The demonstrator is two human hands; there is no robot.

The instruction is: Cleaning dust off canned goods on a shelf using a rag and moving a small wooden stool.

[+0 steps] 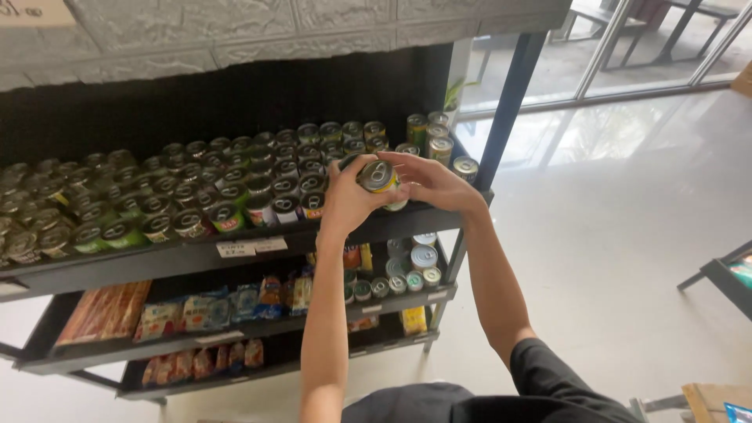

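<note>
Both hands up at the top shelf (235, 249) now: the left hand (346, 200) and the right hand (431, 184) are wrapped around one yellow-labelled can (379, 177), held just above the shelf's front edge. Left of that can, rows of round metal cans (196, 196) pack the shelf tightly; a few taller cans (439, 145) stand just behind it. The bare gap sits right below the hands. Under the shelf, soft snack packets (204, 311) lie flat. Right of it, glossy floor (627, 235), wide open.
</note>
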